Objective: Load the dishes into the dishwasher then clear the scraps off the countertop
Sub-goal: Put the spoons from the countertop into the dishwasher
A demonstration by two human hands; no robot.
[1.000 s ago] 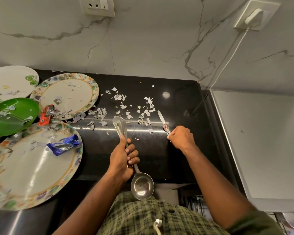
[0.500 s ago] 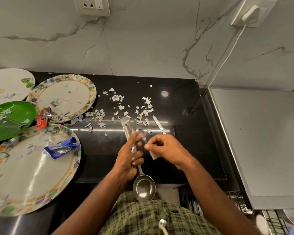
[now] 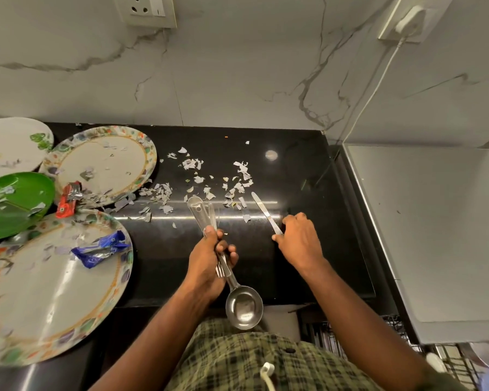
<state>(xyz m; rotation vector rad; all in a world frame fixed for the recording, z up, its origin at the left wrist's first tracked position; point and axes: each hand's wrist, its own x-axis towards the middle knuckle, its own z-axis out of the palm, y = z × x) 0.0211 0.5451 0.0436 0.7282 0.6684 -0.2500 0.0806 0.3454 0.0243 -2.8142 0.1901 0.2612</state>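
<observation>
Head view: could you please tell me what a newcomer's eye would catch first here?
The left hand at the centre grips a ladle and a fork, while the right hand reaches a knife on the black counter. Paper scraps litter it, beside dirty plates at left.

No legible txt on red wrapper (image 3: 67, 199); blue wrapper (image 3: 100, 248) print too blurry
</observation>
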